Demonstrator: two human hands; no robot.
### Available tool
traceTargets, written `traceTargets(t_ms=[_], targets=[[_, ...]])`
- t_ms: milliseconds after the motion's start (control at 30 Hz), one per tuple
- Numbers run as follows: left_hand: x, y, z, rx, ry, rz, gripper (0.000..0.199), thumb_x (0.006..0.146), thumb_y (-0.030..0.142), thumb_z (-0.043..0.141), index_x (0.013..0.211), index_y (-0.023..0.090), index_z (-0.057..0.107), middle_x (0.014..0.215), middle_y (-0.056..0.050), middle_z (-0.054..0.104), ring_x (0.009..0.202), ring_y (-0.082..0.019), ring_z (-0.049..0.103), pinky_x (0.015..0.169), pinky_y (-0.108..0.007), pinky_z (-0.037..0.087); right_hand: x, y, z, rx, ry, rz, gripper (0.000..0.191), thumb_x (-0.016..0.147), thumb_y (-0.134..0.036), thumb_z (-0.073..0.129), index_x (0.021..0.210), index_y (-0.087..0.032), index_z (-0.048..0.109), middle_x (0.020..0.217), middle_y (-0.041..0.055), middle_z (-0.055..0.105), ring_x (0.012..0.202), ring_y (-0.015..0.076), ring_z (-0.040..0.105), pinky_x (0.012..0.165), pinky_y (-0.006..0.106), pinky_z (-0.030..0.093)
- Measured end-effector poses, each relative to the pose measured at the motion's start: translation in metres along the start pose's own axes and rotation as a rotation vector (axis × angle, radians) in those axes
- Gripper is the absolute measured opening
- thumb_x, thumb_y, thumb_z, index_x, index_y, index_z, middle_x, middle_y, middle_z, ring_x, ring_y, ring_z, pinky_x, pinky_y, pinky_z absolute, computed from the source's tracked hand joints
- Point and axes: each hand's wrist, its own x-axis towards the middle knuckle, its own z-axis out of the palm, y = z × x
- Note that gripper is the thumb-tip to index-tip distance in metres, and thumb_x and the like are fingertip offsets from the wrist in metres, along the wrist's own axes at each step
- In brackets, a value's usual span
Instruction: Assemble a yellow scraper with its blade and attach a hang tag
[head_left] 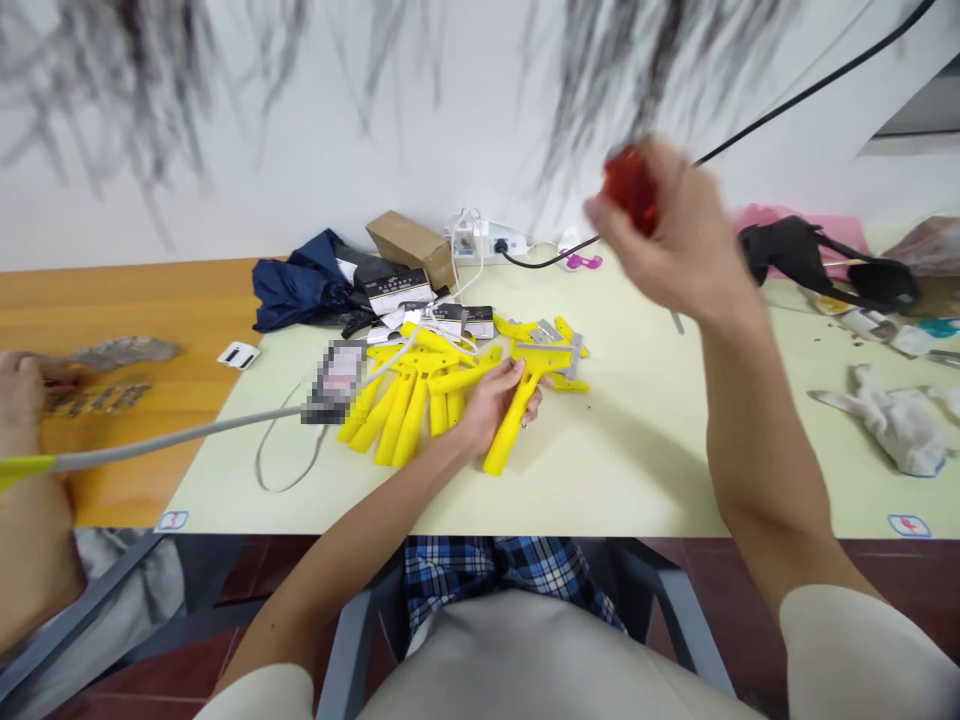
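Note:
My left hand (pixel 499 405) is closed around a yellow scraper (pixel 517 415), whose handle slants toward the table's front edge and whose metal blade points right. Raised well above the table, my right hand (pixel 679 240) is blurred by motion. Its fingers wrap round the translucent red handle of what looks like a screwdriver (pixel 631 188); a short grey metal tip shows below the fist, and the rest is hidden. Left of my left hand lies a fan of yellow scraper handles (pixel 405 400). Further scraper pieces (pixel 555 330) with metal parts lie just behind the held one.
Behind the handles are black-and-white boxes (pixel 397 290), a cardboard box (pixel 411 245), dark blue cloth (pixel 304 275) and a power strip (pixel 491 242). A pixelated device (pixel 334 382) hangs from a grey cable. White gloves (pixel 892 420) lie right. Another person's hand (pixel 21 400) is left.

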Motion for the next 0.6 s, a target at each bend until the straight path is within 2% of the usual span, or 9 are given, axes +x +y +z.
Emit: traceTargets(t_ms=[67, 133, 267, 367, 467, 533, 600], targets=[[-0.001, 0.001, -0.001, 0.002, -0.071, -0.051, 0.033, 0.096, 0.043, 0.081, 0.092, 0.018, 0.061, 0.082, -0.008, 0.073, 0.050, -0.012, 0.057, 0.044, -0.026, 0.043, 0.009, 0.014, 0.030, -0.127, -0.143, 0.059, 0.033, 0.099, -0.045, 0.074, 0.084, -0.023, 0.054, 0.072, -0.0015, 0.049, 0.067, 0.0159, 0.039, 0.066, 0.035, 0.036], [-0.002, 0.002, -0.004, 0.002, -0.153, -0.104, 0.034, 0.097, 0.045, 0.078, 0.088, 0.017, 0.060, 0.073, -0.007, 0.070, 0.043, -0.013, 0.052, 0.040, -0.026, 0.039, 0.018, 0.027, 0.065, -0.135, -0.358, 0.085, 0.041, 0.097, -0.043, 0.076, 0.073, -0.022, 0.049, 0.064, -0.0029, 0.046, 0.062, 0.0139, 0.036, 0.064, 0.034, 0.030], [-0.002, 0.004, -0.010, -0.001, -0.242, -0.177, 0.033, 0.098, 0.047, 0.074, 0.088, 0.018, 0.060, 0.070, -0.006, 0.068, 0.038, -0.013, 0.049, 0.037, -0.027, 0.036, 0.034, 0.040, 0.134, -0.107, -0.518, 0.076, 0.048, 0.093, -0.047, 0.080, 0.070, -0.022, 0.047, 0.064, -0.0029, 0.050, 0.062, 0.0138, 0.039, 0.064, 0.033, 0.031], [-0.001, 0.006, -0.009, -0.006, -0.247, -0.192, 0.033, 0.098, 0.047, 0.075, 0.090, 0.019, 0.060, 0.071, -0.006, 0.069, 0.038, -0.013, 0.050, 0.037, -0.027, 0.036, 0.048, 0.038, 0.173, -0.091, -0.589, 0.062, 0.047, 0.090, -0.047, 0.084, 0.073, -0.022, 0.048, 0.068, -0.0030, 0.054, 0.063, 0.0141, 0.042, 0.064, 0.032, 0.035], [-0.001, 0.008, -0.007, -0.024, -0.243, -0.169, 0.034, 0.098, 0.048, 0.076, 0.091, 0.019, 0.059, 0.073, -0.006, 0.070, 0.039, -0.013, 0.050, 0.037, -0.026, 0.036, 0.057, 0.033, 0.183, -0.091, -0.620, 0.061, 0.038, 0.091, -0.039, 0.081, 0.075, -0.022, 0.051, 0.070, -0.0036, 0.053, 0.065, 0.0141, 0.044, 0.065, 0.030, 0.036], [0.000, 0.009, -0.007, -0.044, -0.247, -0.144, 0.033, 0.098, 0.047, 0.077, 0.093, 0.020, 0.059, 0.075, -0.005, 0.070, 0.041, -0.012, 0.050, 0.039, -0.025, 0.037, 0.057, 0.030, 0.167, -0.097, -0.597, 0.064, 0.037, 0.090, -0.034, 0.078, 0.074, -0.022, 0.047, 0.068, -0.0035, 0.049, 0.065, 0.0145, 0.042, 0.064, 0.032, 0.033], [0.000, 0.009, -0.006, -0.067, -0.243, -0.120, 0.031, 0.099, 0.046, 0.078, 0.098, 0.021, 0.060, 0.077, -0.005, 0.070, 0.043, -0.012, 0.051, 0.041, -0.025, 0.038, 0.051, 0.028, 0.136, -0.110, -0.553, 0.069, 0.036, 0.090, -0.033, 0.074, 0.075, -0.022, 0.044, 0.068, -0.0034, 0.046, 0.066, 0.0147, 0.040, 0.065, 0.033, 0.031]])
